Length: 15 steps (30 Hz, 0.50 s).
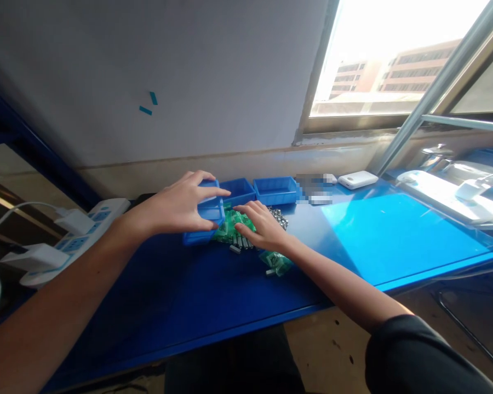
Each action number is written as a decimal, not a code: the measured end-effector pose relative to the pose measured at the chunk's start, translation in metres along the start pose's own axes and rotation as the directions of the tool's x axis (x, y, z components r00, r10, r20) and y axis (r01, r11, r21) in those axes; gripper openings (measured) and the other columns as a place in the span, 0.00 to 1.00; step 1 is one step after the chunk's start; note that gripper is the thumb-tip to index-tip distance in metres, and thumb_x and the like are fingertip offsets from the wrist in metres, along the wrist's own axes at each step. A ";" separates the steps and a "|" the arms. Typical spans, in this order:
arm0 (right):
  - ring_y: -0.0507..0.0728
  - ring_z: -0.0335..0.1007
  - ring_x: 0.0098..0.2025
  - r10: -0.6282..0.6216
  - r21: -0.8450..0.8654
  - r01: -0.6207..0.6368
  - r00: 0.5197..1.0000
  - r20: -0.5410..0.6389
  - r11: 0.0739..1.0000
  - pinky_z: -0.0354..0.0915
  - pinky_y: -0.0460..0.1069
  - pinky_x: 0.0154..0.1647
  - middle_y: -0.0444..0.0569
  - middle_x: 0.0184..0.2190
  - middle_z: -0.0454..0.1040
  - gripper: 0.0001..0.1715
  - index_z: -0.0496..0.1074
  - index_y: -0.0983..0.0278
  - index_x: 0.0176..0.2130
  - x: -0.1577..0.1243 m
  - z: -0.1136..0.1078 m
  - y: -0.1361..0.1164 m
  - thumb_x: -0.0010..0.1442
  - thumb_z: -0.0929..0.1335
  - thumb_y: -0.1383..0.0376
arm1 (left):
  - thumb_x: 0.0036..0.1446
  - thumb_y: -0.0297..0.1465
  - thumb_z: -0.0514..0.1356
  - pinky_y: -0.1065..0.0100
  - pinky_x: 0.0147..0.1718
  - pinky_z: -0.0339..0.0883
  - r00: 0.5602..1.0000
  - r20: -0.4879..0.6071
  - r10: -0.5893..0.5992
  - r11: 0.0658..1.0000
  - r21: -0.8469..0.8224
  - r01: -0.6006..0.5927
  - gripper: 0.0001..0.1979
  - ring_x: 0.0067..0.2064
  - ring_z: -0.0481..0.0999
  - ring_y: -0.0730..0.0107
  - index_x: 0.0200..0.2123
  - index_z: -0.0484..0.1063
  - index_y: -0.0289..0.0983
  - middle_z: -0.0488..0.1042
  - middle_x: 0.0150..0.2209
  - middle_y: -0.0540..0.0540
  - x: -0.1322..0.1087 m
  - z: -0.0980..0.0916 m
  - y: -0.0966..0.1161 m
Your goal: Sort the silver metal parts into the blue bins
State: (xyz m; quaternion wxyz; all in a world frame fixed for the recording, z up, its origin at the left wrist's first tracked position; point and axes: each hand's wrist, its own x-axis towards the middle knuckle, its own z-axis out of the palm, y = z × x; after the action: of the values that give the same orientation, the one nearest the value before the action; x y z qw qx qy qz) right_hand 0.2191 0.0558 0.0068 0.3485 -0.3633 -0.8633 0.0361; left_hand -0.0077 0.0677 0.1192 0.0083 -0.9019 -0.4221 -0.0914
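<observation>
My left hand (pixel 184 203) grips a blue plastic bin (pixel 211 210), its thumb at the near side and its fingers across the top. The bin looks tilted toward the pile on its right; part of another blue bin wall (pixel 197 237) shows beneath. My right hand (pixel 265 225) is spread low over green plastic packets (pixel 232 223), thumb apart from the fingers, with nothing visibly held. Around it lie small metal cylinders (pixel 242 241) and a heap of shiny metal pieces (pixel 280 218). Nearer me sits a separate green packet (pixel 280 264) with a small cylinder (pixel 270 272) beside it.
Two blue bins (pixel 276 192) stand along the wall behind the pile. A power strip with plugs (pixel 86 232) lies at the left, another (pixel 447 194) at the right. A white device (pixel 357 179) rests near the window. The blue table's front edge (pixel 246 343) runs before me.
</observation>
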 end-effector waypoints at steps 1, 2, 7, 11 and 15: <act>0.61 0.62 0.45 0.000 -0.003 0.000 1.000 0.002 1.000 0.59 0.56 0.49 0.54 0.42 0.71 0.24 0.64 0.64 0.54 0.000 0.001 0.000 0.66 0.59 0.53 | 0.42 0.45 0.66 0.49 0.60 0.56 1.000 0.023 -0.007 1.000 0.002 0.007 0.34 0.60 0.60 0.45 0.56 0.70 0.50 0.60 0.59 0.45 -0.002 -0.003 -0.001; 0.61 0.62 0.45 0.000 -0.006 0.000 1.000 0.006 1.000 0.60 0.56 0.49 0.54 0.43 0.71 0.24 0.65 0.64 0.54 0.000 0.002 0.000 0.66 0.59 0.53 | 0.41 0.46 0.66 0.49 0.60 0.56 0.999 0.045 -0.016 1.000 0.002 0.016 0.34 0.60 0.60 0.44 0.56 0.70 0.51 0.60 0.59 0.45 -0.004 -0.006 -0.002; 0.61 0.62 0.45 -0.003 -0.040 0.005 0.999 0.043 0.999 0.60 0.56 0.48 0.55 0.42 0.71 0.24 0.66 0.65 0.53 -0.001 0.010 0.003 0.66 0.59 0.53 | 0.39 0.49 0.66 0.50 0.60 0.56 0.991 0.109 -0.080 0.997 -0.005 0.081 0.34 0.61 0.60 0.42 0.54 0.71 0.54 0.62 0.59 0.49 -0.016 -0.020 -0.012; 0.61 0.62 0.44 -0.021 -0.070 0.025 0.998 0.051 0.997 0.61 0.56 0.46 0.55 0.41 0.71 0.23 0.68 0.64 0.51 -0.001 0.015 0.004 0.66 0.60 0.52 | 0.38 0.52 0.65 0.51 0.61 0.56 0.983 0.110 -0.145 0.989 0.032 0.142 0.35 0.62 0.58 0.41 0.54 0.71 0.55 0.61 0.60 0.51 -0.026 -0.029 -0.017; 0.61 0.63 0.44 -0.024 -0.081 0.028 0.998 0.054 0.996 0.62 0.56 0.46 0.55 0.41 0.71 0.23 0.68 0.64 0.50 -0.002 0.016 0.002 0.65 0.61 0.52 | 0.40 0.54 0.64 0.51 0.60 0.56 0.982 0.107 -0.154 0.988 0.032 0.151 0.36 0.60 0.62 0.43 0.54 0.71 0.53 0.60 0.59 0.51 -0.035 -0.042 -0.016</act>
State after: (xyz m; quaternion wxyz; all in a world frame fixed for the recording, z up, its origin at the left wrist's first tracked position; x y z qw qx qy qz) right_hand 0.2113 0.0593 -0.0071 0.3108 -0.3651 -0.8776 0.0057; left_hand -0.0486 0.0480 0.1532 -0.0113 -0.8704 -0.4908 -0.0374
